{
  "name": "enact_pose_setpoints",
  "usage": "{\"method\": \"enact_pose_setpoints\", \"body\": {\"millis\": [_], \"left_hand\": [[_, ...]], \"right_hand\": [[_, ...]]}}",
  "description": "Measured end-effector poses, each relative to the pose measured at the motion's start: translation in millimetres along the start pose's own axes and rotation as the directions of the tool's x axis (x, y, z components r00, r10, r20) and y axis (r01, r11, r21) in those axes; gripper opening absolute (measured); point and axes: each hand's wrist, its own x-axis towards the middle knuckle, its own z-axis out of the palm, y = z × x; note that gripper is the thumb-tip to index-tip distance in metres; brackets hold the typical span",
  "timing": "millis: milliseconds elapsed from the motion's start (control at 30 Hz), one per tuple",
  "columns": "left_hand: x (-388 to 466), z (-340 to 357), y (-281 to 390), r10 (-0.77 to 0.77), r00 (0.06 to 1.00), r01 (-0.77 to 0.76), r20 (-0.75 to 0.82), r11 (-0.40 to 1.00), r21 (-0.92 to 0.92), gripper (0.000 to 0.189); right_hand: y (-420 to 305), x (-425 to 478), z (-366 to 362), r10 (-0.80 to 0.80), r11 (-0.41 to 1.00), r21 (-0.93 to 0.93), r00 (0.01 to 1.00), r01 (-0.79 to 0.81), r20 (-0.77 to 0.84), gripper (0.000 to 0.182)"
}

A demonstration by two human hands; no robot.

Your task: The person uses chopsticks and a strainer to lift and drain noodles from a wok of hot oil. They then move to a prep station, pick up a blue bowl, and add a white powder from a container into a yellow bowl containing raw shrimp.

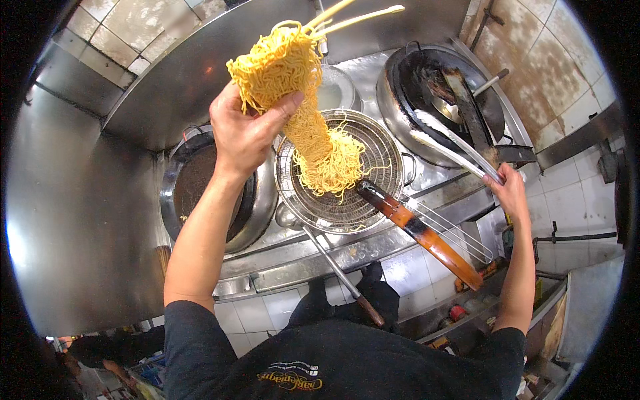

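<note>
My left hand point(246, 132) grips a thick block of yellow noodles point(277, 65), its thumb across the front. Two long pale strips point(360, 22) jut from the block's top; whether they are sticks or stuck noodles I cannot tell. From the hand the noodles hang down into a round wire strainer point(312, 212), where loose strands point(345, 160) spread out. Metal tongs point(467, 145) are in my right hand point(509, 192), their tips apart above the near-left rim of the right wok point(387, 105).
A dark wok point(195, 175) stands left of the strainer. A ladle point(340, 272) and a scorched wooden paddle point(425, 237) reach over the stove's front edge point(300, 270). Behind is a pot of cloudy liquid point(332, 90). Another person's arm point(117, 372) shows at lower left.
</note>
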Motion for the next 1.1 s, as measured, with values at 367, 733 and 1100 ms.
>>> {"method": "enact_pose_setpoints", "body": {"millis": [367, 733, 1100], "left_hand": [[38, 19, 27, -0.015, 0.984, -0.002, 0.177, 0.995, 0.097, 0.033], [-2, -66, 131, 0.105, 0.917, 0.036, -0.385, 0.94, 0.34, 0.029], [-84, -214, 176, 0.132, 0.876, 0.118, -0.464, 0.874, 0.472, 0.032]], "right_hand": [[45, -51, 65, 0.166, 0.974, -0.222, 0.812, -0.046, 0.559, 0.056], [-35, 28, 9, -0.294, 0.873, -0.245, 0.855, 0.422, 0.427, 0.045], [-225, 41, -24, -0.572, 0.724, -0.129, 0.694, 0.678, 0.437, 0.033]]}}
